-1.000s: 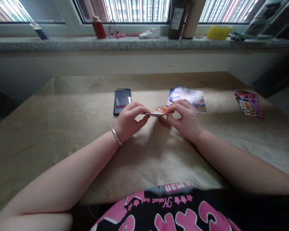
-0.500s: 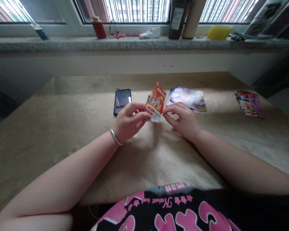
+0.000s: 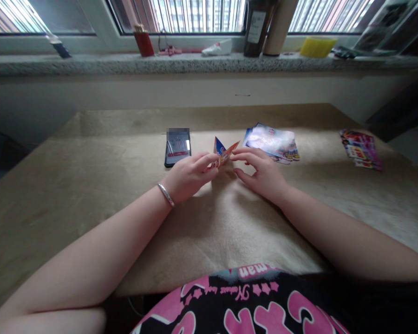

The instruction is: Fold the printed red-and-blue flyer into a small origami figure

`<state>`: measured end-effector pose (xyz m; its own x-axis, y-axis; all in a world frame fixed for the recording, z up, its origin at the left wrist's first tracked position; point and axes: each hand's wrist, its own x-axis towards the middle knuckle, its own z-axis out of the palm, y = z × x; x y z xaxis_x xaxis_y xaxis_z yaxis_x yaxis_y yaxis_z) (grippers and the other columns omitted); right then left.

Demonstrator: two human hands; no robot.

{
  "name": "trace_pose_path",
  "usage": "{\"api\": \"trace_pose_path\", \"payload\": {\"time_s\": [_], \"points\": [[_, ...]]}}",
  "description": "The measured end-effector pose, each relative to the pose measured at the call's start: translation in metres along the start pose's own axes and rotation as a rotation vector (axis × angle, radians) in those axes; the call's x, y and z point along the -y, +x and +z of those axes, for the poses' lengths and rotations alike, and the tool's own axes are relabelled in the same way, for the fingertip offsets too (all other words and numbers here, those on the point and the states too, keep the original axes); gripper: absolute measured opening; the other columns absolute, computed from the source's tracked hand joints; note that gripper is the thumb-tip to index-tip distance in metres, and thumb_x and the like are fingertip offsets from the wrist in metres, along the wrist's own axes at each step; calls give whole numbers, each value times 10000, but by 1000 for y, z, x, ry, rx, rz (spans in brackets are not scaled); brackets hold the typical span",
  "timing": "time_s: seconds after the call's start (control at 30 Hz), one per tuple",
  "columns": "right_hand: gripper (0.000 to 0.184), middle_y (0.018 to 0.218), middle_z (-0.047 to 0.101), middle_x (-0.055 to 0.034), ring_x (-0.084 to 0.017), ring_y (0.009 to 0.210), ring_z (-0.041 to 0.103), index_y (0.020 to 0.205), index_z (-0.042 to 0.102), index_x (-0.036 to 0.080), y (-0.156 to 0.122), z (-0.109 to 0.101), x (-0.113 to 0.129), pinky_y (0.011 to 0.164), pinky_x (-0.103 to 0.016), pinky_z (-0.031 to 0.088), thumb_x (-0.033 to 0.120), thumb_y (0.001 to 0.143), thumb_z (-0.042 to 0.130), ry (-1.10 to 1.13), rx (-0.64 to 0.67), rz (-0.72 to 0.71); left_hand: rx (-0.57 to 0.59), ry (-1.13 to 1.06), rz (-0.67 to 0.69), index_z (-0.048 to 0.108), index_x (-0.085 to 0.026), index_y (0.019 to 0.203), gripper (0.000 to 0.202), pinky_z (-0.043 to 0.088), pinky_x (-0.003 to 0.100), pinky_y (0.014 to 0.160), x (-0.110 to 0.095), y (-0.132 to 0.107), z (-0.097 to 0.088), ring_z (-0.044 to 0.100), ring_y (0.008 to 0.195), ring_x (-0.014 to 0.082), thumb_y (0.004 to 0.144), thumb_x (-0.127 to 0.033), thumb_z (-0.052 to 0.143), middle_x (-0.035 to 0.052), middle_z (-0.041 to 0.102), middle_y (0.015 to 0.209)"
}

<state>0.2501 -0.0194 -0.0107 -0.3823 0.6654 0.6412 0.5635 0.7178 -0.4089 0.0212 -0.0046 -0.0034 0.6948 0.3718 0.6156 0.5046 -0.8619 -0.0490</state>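
Now the orange-and-blue glossy paper slip point(image 3: 223, 155) (upright a moment ago) is folded lower, pinched in the left hand point(image 3: 188, 176), with the open right hand point(image 3: 261, 174) touching its tip.

Base of leaflet point(image 3: 225, 152) behind left hand point(image 3: 189, 177)

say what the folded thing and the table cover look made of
Folded sheet: likely thin colour-printed paper; it holds sharp creases and points where the left hand pinches it. Table cover: matte tan, paper or soft cloth, unclear; a crease crosses it.
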Motion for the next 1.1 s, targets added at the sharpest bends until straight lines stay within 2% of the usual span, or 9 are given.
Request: {"api": "trace_pose_path", "payload": {"time_s": [0.13,0.23,0.3,0.4,0.5,0.7,0.83,0.93,1.1], "points": [[306,1257,596,-49,-259,1240,452,1090,611,266,-1,-1,-2,1038,-521,369,203,791,620,-114,-46,-8,47,-87,61,544,-176,1062,181,523,279,823,2,-1,-2,613,945,152,887,-177,497,72,631,1066],[281,1200,633,-49,-254,1238,450,1078,621,247,-2,0,-6,1038,-513,376,201,801,609,-125,-63,-16,106,-15,193,570,-189,990,186,501,337,898,5,-2,-6,573,1050,189,834,-128,490,76,587,1183],[200,1111,673,-39,-235,1173,505,999,647,243,-3,1,-9,1018,-485,407,195,811,599,-105,-57,-27,127,24,227,558,-195,1054,258,492,361,909,5,-3,-10,556,1078,206,811,-131,499,85,558,1236],[106,1025,694,-30,-212,1079,568,888,666,247,-3,-1,-13,973,-458,450,204,826,591,-66,-29,-27,131,4,195,483,-207,1213,376,488,363,903,6,-2,-13,563,1054,203,839,-221,523,84,577,1211],[83,993,699,-35,-204,1050,588,837,675,243,-3,-7,-17,940,-444,472,221,831,595,-25,35,-59,143,-35,142,483,-197,1236,384,486,361,887,8,-3,-15,569,1019,205,870,-310,510,83,618,1133],[112,1057,701,-12,-209,1095,578,823,703,263,-4,-13,-24,940,-447,466,203,813,608,-33,226,-147,140,75,-17,617,-216,1097,281,418,439,960,11,-9,-12,570,1055,237,862,-344,530,65,674,1049],[105,1098,694,-4,-218,1134,566,815,713,271,-4,-12,-25,958,-457,457,219,803,623,-60,262,-179,121,123,-135,692,-243,858,209,303,530,1042,10,-11,-9,514,1178,269,874,-330,502,22,715,942],[113,1099,694,-8,-206,1148,557,829,714,263,-5,-12,-26,976,-442,453,220,817,609,-40,286,-188,155,162,-138,689,-225,747,271,308,520,1042,6,-10,-10,523,1177,260,886,-314,473,22,721,873],[127,1078,700,-3,-202,1133,564,813,709,262,-4,-12,-29,969,-442,466,194,809,601,-32,310,-183,284,56,-8,693,-196,837,284,432,415,929,-1,-4,-10,622,1007,206,907,-330,452,39,716,902]]}}
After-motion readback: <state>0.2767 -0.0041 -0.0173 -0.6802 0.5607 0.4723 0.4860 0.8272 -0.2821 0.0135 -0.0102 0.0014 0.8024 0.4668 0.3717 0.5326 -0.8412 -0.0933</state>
